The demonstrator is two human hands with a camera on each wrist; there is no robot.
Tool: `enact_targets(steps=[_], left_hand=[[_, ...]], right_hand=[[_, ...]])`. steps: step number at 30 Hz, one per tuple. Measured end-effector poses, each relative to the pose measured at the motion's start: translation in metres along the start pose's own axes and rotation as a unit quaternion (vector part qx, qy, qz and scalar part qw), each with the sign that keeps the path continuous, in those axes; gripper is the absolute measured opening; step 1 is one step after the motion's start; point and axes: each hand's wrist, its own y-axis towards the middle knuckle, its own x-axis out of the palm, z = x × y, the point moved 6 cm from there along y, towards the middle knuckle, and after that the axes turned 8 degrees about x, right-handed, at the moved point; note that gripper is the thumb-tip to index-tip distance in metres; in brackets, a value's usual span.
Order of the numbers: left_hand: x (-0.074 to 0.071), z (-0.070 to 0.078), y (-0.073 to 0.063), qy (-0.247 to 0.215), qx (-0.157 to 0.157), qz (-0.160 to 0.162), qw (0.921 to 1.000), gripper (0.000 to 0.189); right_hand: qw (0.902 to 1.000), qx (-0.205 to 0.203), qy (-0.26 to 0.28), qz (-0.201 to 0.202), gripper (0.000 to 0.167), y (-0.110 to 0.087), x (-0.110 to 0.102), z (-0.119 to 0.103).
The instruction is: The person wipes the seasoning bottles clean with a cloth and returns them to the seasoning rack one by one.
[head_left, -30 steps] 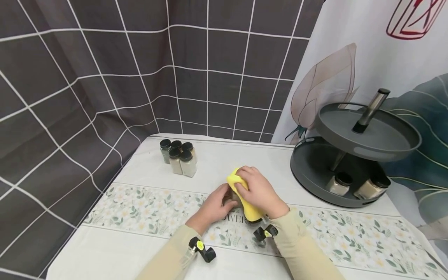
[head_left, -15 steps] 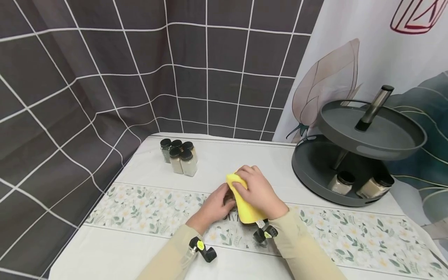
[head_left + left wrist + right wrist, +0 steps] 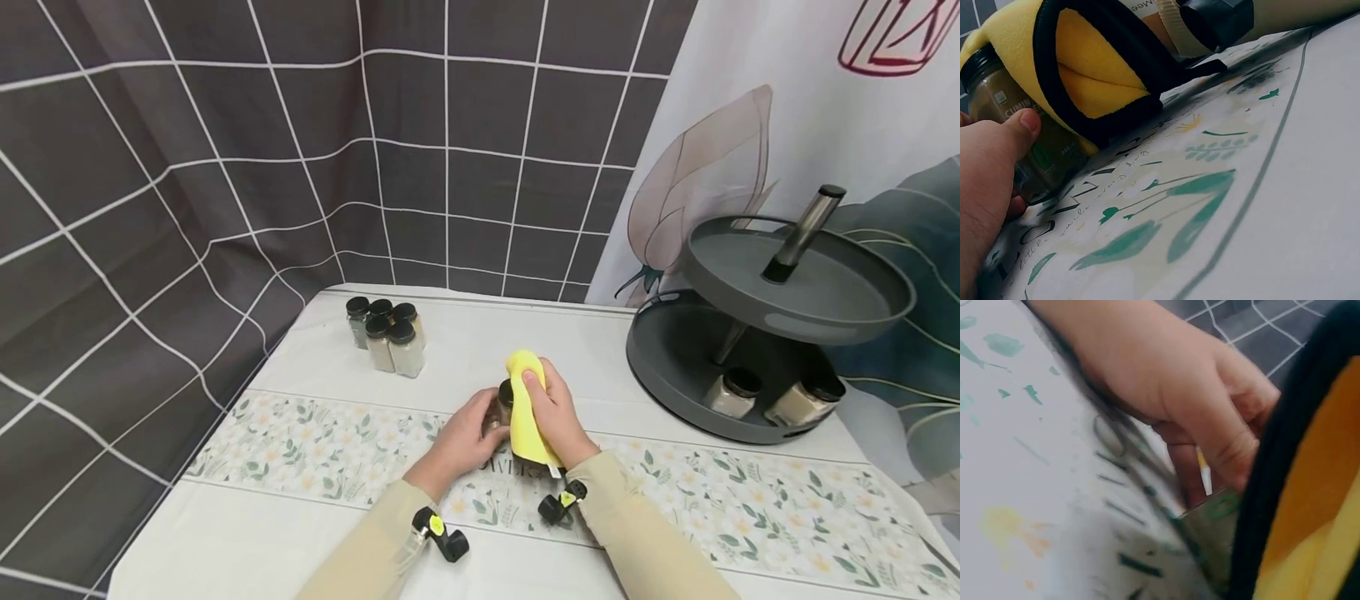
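Observation:
In the head view, my left hand (image 3: 461, 437) grips a spice jar (image 3: 506, 394) with a black lid, low over the flowered band of the tablecloth. Its label reads "CUMIN" in the left wrist view, where the glass jar (image 3: 1044, 147) sits between thumb and fingers. My right hand (image 3: 557, 412) holds a yellow cloth (image 3: 527, 421) with black edging, thumb on top. That cloth (image 3: 1100, 69) lies against the jar's lid and right side, covering part of it. Whether the jar's base touches the table is hard to tell.
Several black-lidded spice jars (image 3: 386, 333) stand grouped at the back left. A two-tier dark grey turntable (image 3: 660, 392) stands at right, with two jars (image 3: 733, 393) on its lower tier. Behind the table hangs a dark grid-patterned curtain (image 3: 487, 108).
The right hand has turned and drawn the cloth, so its thumb now faces up and the cloth hangs narrower. The jar's lid has come into sight. The left hand has barely moved.

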Motion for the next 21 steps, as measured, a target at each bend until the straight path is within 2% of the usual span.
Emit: enact_targets(steps=[4, 6, 8, 12, 17, 21], left_hand=[[0.000, -0.002, 0.001, -0.004, -0.003, 0.002, 1.0000, 0.059], [0.000, -0.002, 0.002, -0.006, 0.000, 0.005, 1.0000, 0.060], [0.000, -0.002, 0.001, -0.006, 0.001, 0.010, 0.9999, 0.061], [0.000, -0.003, 0.001, -0.005, -0.009, 0.016, 0.9998, 0.063], [-0.004, -0.006, 0.000, -0.003, -0.021, 0.030, 0.9993, 0.061], [-0.008, -0.013, -0.001, -0.007, -0.034, 0.045, 0.9984, 0.058]], right_hand=[[0.9980, 0.031, 0.055, -0.005, 0.037, 0.000, 0.000, 0.009], [0.9968, 0.047, 0.065, -0.004, 0.040, 0.001, -0.001, 0.013], [0.9960, 0.065, 0.062, -0.004, 0.043, 0.002, -0.002, 0.018], [0.9966, 0.080, 0.015, 0.011, 0.040, 0.006, -0.004, 0.024], [0.9970, 0.070, -0.024, 0.023, 0.036, 0.007, -0.004, 0.025], [0.9988, 0.035, -0.026, 0.020, 0.031, 0.004, 0.000, 0.024]])
